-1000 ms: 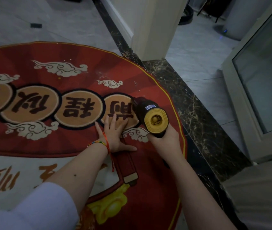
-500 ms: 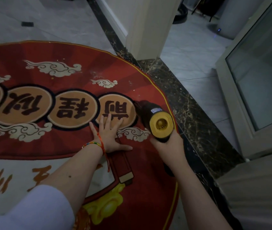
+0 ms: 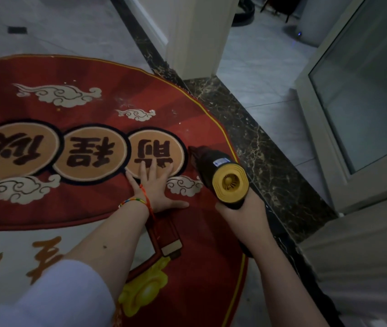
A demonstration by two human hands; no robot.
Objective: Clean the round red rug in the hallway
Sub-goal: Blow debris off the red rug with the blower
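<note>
The round red rug with tan character discs and white clouds lies on the floor and fills the left of the head view. My left hand presses flat on it, fingers spread over the rightmost disc. My right hand grips the handle of a black handheld vacuum with a yellow fan end facing me. Its nozzle touches the rug just right of that disc, near the rug's right edge. Small pale specks dot the rug above the discs.
A dark marble threshold strip runs along the rug's right edge. A white wall corner stands behind it, and a glass-panelled door is at the right. Pale tile floor lies beyond the rug.
The vacuum and my right hand have shifted right and slightly toward me along the rug's edge. My left hand stays pressed flat on the same spot.
</note>
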